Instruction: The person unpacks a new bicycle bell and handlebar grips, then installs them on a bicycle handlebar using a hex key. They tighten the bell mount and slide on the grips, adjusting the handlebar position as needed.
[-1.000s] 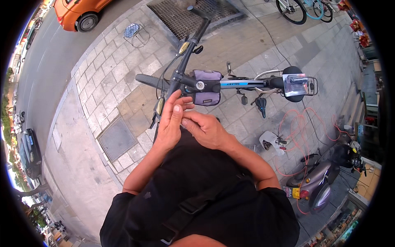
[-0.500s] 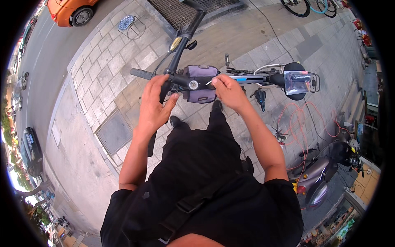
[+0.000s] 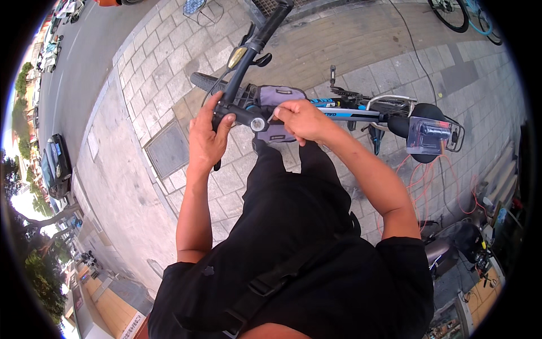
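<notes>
A bicycle's black stem lies between my hands, with a round silver top cap at its end. My left hand is closed round the handlebar at the stem clamp, its thumb on the near side. My right hand is in a pinch close against the side of the stem behind the cap. It holds a thin metal rod, apparently a hex key, mostly hidden by the fingers. A grey-purple frame bag hangs over the tube beneath that hand. The blue-and-silver frame runs off to the right.
A clear plastic package rests on the black saddle. Orange hose and a parked scooter are at the right. A round stool stands far off, and a dark car at the left.
My right hand has turned over and come in closer to the stem; the pale rod end that showed before is now mostly hidden. My left hand has closed more firmly round the clamp.
</notes>
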{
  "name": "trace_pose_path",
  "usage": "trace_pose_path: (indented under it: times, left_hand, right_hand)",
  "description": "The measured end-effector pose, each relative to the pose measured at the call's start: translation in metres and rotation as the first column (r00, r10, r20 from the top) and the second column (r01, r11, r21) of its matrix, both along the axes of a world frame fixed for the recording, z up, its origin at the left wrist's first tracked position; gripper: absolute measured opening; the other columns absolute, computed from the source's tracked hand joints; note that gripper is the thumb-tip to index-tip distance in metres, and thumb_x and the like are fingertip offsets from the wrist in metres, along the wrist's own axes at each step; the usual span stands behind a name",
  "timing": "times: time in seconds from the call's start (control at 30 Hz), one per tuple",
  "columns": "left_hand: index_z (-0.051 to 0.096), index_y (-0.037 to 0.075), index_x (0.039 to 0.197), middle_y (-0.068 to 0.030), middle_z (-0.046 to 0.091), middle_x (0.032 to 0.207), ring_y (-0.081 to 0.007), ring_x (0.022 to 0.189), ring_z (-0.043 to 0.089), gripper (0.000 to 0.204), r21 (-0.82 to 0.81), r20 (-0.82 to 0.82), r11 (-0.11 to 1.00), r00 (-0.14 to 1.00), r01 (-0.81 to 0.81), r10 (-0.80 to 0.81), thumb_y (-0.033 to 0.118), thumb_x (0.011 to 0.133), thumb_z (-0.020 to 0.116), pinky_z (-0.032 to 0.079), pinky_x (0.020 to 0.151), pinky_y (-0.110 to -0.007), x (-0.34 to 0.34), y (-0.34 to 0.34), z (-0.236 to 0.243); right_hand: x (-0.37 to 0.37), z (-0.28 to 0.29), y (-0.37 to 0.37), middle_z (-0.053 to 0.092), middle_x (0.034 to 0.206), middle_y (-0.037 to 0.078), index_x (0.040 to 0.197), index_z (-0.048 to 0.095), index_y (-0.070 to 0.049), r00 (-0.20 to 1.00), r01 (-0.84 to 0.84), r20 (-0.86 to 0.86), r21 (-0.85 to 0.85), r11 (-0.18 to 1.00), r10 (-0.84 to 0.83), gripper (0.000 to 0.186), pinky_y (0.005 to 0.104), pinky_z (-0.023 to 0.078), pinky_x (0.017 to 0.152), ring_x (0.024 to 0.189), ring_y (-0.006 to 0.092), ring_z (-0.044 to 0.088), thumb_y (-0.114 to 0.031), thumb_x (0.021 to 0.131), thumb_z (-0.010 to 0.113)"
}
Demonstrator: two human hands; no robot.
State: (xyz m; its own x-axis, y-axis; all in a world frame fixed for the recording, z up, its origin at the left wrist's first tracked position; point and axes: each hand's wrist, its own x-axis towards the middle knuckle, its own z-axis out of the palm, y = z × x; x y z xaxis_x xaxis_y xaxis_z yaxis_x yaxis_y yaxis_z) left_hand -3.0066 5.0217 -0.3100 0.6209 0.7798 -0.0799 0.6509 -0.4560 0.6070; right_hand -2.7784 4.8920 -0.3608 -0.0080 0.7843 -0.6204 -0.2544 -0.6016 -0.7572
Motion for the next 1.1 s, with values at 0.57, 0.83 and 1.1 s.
trace_pose_path:
  times: [0.57, 0.83, 1.1]
  left_hand:
    - [0.055, 0.016, 0.148, -0.0106, 0.069, 0.117, -0.0294, 0.093, 0.062, 0.05, 0.042, -0.035, 0.996, 0.996, 0.084, -0.083, 0.036, 0.103, 0.066, 0.04, 0.095, -0.039, -0.09, 0.038, 0.033]
    - [0.054, 0.018, 0.147, -0.0103, 0.068, 0.116, -0.0288, 0.093, 0.061, 0.049, 0.048, 0.0, 0.995, 0.996, 0.091, -0.091, 0.035, 0.103, 0.066, 0.04, 0.094, -0.038, -0.119, 0.062, 0.037]
    - [0.053, 0.019, 0.148, -0.0105, 0.068, 0.113, -0.0304, 0.089, 0.06, 0.049, 0.054, 0.035, 0.995, 0.995, 0.088, -0.09, 0.033, 0.103, 0.066, 0.04, 0.093, -0.038, -0.131, 0.058, 0.035]
  right_hand:
    - [-0.076, 0.058, 0.07, 0.053, 0.057, 0.003, 0.109, 0.072, 0.004, 0.902, -0.287, 0.265, -0.221, 0.932, 0.34, 0.035, 0.0337, 0.043, 0.039, 0.04, 0.0134, 0.048, -0.028, 0.105, 0.057]
    - [-0.113, 0.061, 0.08, 0.053, 0.057, 0.003, 0.104, 0.073, 0.002, 0.918, -0.185, 0.306, -0.235, 0.954, 0.254, 0.034, 0.0333, 0.041, 0.038, 0.039, 0.0132, 0.047, -0.028, 0.104, 0.058]
    - [-0.117, 0.08, 0.108, 0.055, 0.058, 0.007, 0.101, 0.074, 0.001, 0.749, -0.4, 0.391, -0.376, 0.836, 0.534, 0.03, 0.0376, 0.043, 0.04, 0.041, 0.0176, 0.05, -0.025, 0.1, 0.061]
